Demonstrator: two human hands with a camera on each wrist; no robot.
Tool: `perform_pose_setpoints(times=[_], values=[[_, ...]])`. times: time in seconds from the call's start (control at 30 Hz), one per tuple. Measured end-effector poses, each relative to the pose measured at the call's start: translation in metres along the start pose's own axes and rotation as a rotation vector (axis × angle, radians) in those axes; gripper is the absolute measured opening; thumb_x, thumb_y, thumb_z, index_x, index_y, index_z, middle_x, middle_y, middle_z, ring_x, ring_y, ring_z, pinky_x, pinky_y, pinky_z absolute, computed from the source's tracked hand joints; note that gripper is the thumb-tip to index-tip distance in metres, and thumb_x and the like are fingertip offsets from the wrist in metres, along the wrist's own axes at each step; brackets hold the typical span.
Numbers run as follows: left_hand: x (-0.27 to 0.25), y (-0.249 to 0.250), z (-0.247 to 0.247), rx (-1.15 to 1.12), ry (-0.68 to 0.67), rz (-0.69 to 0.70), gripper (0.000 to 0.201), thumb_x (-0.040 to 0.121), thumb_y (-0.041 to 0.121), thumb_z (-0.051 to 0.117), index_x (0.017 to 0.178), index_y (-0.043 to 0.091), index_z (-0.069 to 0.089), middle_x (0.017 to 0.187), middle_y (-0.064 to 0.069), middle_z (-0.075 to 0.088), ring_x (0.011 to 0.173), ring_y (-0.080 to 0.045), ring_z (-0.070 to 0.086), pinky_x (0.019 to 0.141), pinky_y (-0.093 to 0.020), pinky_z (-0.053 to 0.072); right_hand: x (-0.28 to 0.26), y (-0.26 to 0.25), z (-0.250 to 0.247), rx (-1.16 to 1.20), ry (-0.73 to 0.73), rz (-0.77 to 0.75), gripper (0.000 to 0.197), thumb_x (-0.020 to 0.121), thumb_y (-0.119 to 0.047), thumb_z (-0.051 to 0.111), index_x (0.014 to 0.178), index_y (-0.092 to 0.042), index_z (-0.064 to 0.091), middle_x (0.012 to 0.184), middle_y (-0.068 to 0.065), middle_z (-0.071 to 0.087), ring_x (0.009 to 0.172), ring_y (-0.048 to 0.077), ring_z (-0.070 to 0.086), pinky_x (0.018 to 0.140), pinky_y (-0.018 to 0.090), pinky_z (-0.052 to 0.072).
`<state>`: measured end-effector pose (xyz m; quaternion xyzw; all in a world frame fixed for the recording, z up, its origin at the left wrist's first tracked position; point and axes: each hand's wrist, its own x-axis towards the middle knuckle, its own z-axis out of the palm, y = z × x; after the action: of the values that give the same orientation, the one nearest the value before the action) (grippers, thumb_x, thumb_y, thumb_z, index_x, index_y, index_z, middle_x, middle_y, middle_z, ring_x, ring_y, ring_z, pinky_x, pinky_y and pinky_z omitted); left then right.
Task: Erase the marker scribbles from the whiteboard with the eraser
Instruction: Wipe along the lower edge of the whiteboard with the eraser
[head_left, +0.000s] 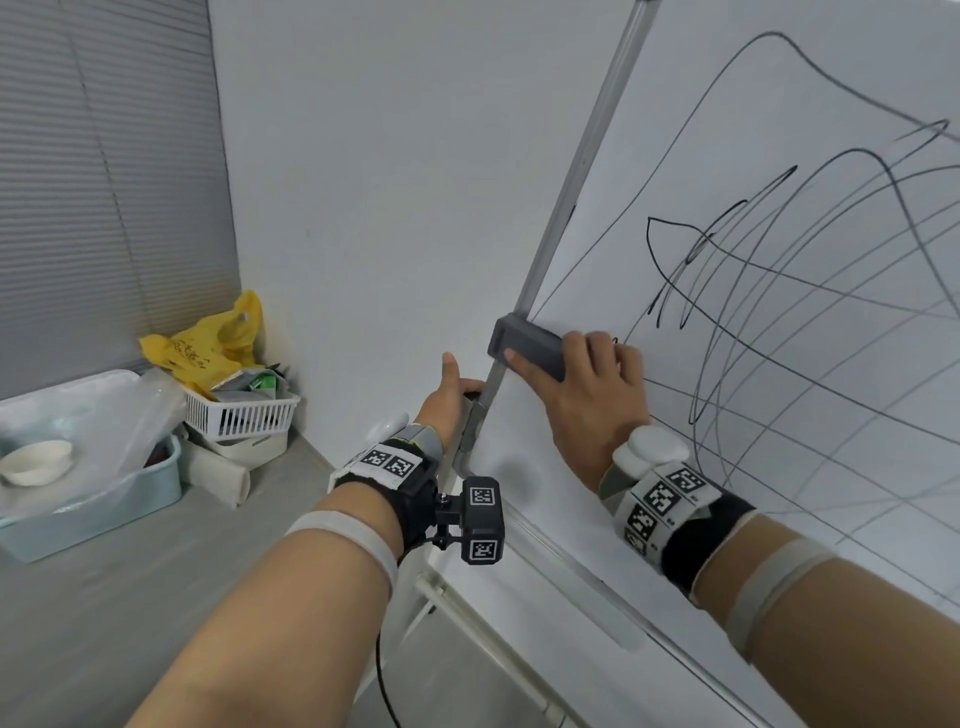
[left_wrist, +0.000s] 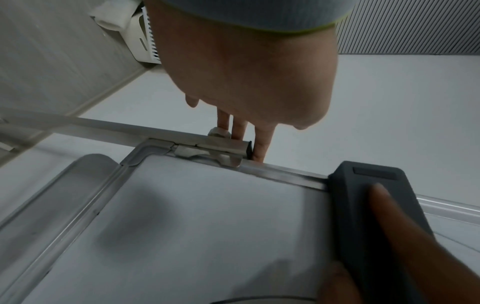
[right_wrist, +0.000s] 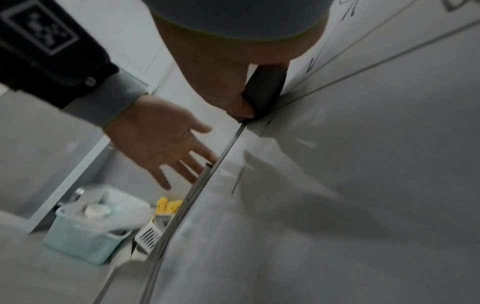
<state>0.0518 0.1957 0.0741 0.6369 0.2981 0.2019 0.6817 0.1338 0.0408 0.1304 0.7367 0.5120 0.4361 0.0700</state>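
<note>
The whiteboard fills the right of the head view, tilted and covered in looping black marker scribbles. My right hand grips a dark grey eraser and presses it flat on the board at its left frame, partly overhanging the edge. The same eraser shows in the left wrist view, and the right wrist view has the eraser under my palm. Below it, my left hand rests straight fingers against the metal frame edge, near a clamp, holding nothing.
A light blue tub with a white bowl, a white slatted basket and a yellow bag sit on the floor by the wall at left. The board's pen ledge and stand tubes run below my wrists.
</note>
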Motion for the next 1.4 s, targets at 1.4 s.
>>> perform_pose_setpoints(times=[1.4], values=[[-0.004, 0.144, 0.024, -0.405, -0.151, 0.051, 0.096, 0.088, 0.082, 0.008, 0.118, 0.015, 0.069, 0.093, -0.004, 0.069, 0.084, -0.018, 0.061, 0.065, -0.031, 0.043, -0.003, 0.027, -0.028, 0.016, -0.051, -0.225, 0.042, 0.079, -0.005, 0.044, 0.118, -0.018, 0.052, 0.108, 0.013, 0.052, 0.094, 0.032, 0.045, 0.081, 0.045, 0.036]])
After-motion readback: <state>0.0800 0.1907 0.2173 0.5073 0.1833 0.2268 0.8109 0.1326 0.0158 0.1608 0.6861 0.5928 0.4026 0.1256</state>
